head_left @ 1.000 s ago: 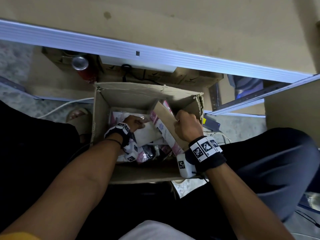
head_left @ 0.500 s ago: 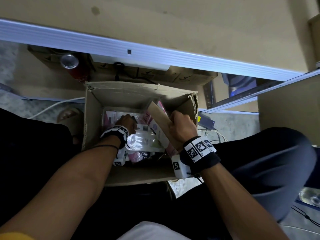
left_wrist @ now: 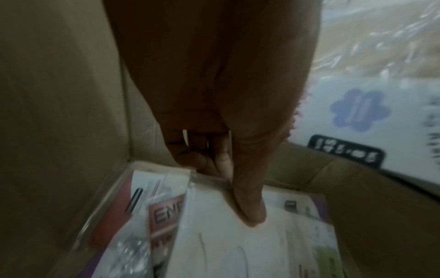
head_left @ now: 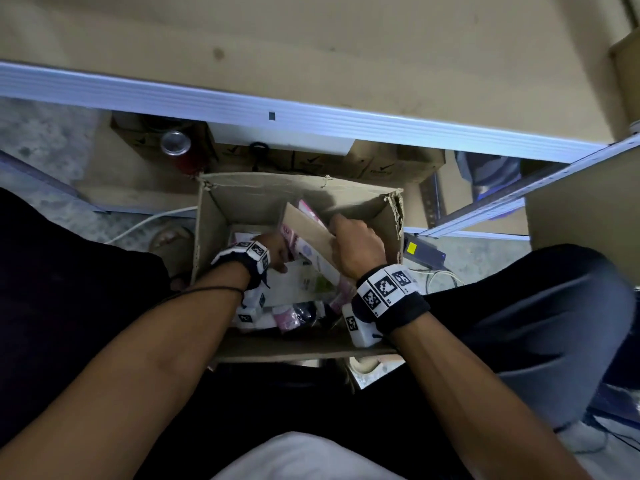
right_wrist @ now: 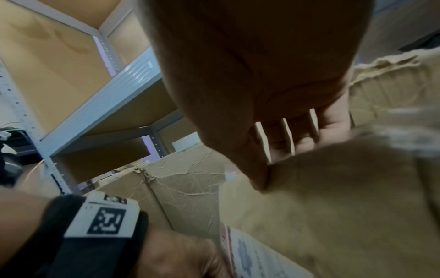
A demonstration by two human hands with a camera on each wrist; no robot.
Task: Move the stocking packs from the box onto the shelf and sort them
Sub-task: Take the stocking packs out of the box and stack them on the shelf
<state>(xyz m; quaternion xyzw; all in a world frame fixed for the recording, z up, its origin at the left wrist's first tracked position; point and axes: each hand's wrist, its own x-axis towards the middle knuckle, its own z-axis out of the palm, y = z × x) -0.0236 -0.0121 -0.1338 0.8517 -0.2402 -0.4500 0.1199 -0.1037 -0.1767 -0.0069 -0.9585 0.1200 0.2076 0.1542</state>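
Note:
An open cardboard box (head_left: 214, 216) stands on the floor between my knees, with stocking packs (head_left: 287, 320) lying loose in it. My left hand (head_left: 275, 249) reaches into the box and pinches the corner of a white pack (left_wrist: 238, 250), thumb on top, fingers underneath (left_wrist: 228, 188). My right hand (head_left: 356, 244) grips a tilted stack of packs (head_left: 308, 230) with a tan card backing (right_wrist: 345, 206), thumb in front, fingers behind (right_wrist: 269, 154). A red-labelled pack (left_wrist: 164, 216) lies beneath the white one. The shelf (head_left: 311, 46) with its pale metal edge runs above the box.
A red can (head_left: 176, 147) and flat cartons (head_left: 363, 164) sit under the shelf behind the box. A white cable (head_left: 149, 223) and a sandalled foot (head_left: 169, 240) lie left of it. A slotted shelf rail (head_left: 485, 209) slants at the right. My legs flank the box.
My left hand has slid right along the box floor, closer to the tilted stack, still holding a pack. My right hand keeps its grip on the stack, raised slightly.

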